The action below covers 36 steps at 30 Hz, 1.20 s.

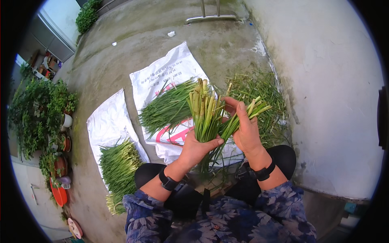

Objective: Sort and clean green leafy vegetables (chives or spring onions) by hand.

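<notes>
My left hand point(199, 148) grips a bunch of garlic chives point(206, 118) around the middle, pale cut ends upward and green leaves hanging below. A smaller group of the stalks point(256, 108) fans out to the right. My right hand point(250, 136) curls loosely around that group, its thumb in front and fingers partly hidden behind. Beyond the bunch, a pile of green chives point(170, 106) lies on a white woven sack point(158, 73) bearing print. To the left, a neat stack of chives point(120, 167) rests partly on a second white sack point(106, 118).
A heap of loose leaves and trimmings point(258, 103) lies on the concrete floor beside the wall point(328, 106). Potted plants point(39, 112) and an orange basin point(58, 193) line the left side. A metal stand's foot point(211, 19) is at the far end.
</notes>
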{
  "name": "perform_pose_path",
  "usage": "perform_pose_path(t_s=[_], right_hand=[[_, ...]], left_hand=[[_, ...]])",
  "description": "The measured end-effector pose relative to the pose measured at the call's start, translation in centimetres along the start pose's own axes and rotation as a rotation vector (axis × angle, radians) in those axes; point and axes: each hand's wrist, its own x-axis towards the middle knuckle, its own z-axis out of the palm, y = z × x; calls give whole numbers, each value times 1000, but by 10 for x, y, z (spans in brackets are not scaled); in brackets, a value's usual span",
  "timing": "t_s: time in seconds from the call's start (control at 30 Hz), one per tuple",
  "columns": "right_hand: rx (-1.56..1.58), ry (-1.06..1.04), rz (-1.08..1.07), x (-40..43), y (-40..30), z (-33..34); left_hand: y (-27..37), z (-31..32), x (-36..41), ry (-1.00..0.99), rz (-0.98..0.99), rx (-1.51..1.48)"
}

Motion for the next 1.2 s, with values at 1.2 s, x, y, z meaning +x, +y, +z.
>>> perform_pose_path(t_s=[1.2], right_hand=[[-8,293,142,-2,29,-9]], left_hand=[[-8,5,4,110,123,103]])
